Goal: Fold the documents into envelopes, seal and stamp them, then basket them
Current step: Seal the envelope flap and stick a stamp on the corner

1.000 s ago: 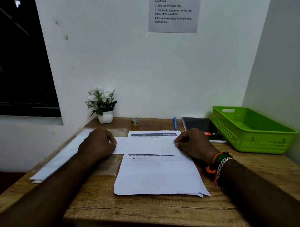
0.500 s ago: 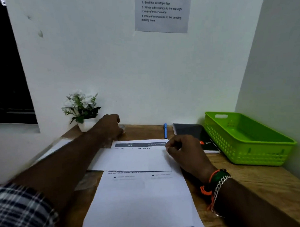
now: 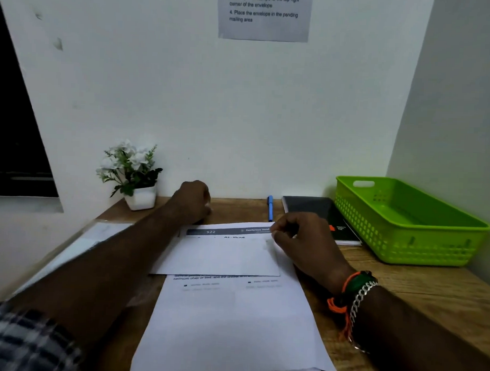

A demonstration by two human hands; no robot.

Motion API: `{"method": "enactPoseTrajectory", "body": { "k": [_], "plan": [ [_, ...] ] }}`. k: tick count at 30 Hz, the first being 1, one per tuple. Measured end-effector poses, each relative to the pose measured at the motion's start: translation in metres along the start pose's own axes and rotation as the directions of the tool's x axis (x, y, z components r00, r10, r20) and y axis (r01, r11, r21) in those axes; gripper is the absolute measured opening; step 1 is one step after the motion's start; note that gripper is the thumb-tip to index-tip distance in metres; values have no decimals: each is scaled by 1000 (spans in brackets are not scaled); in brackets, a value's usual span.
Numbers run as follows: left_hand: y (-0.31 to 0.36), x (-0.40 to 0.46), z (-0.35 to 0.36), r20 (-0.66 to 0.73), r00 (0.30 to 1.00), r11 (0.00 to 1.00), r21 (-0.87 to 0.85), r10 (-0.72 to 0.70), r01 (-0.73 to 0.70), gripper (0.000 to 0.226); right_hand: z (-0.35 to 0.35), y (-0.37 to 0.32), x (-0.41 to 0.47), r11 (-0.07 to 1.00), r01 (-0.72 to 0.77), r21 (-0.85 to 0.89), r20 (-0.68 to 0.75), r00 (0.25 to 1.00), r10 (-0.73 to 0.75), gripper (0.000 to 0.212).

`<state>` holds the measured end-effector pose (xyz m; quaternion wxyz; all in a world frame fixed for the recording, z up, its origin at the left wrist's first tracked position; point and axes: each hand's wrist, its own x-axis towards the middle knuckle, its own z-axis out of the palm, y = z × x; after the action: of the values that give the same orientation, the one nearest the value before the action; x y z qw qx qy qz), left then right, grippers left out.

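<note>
Left hand (image 3: 194, 201) now curled near table's back; right hand (image 3: 300, 242) still pinches envelope (image 3: 219, 258).

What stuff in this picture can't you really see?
Head view only:
- What the left hand reaches for: its own curled fingers cover it.
- The wall notice: its first steps are cut off by the top edge.
- The document: the envelope covers its middle, and its small print is blurred.
- The envelopes at left: blurred, partly behind the left arm.

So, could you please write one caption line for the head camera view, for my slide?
Right hand pinches the envelope on the documents; left hand reaches toward the desk's back edge.
</note>
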<state>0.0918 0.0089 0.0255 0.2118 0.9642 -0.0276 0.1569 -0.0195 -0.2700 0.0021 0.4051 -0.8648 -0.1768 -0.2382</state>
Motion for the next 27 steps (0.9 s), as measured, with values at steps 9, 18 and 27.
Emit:
{"method": "enactPoseTrajectory", "body": {
  "k": [9,18,27],
  "plan": [
    [63,-145,-35,20,976,819,-547,219,-172,30,1,-21,-8,903,-141,405,124,987,99,18],
    [67,-163,-20,21,963,688,-704,268,-176,49,-5,-35,-19,825,-188,533,269,962,46,10],
    [59,-157,-13,-9,974,670,-725,225,-161,56,-6,-36,-18,829,-199,522,279,959,55,4]
  ]
}}
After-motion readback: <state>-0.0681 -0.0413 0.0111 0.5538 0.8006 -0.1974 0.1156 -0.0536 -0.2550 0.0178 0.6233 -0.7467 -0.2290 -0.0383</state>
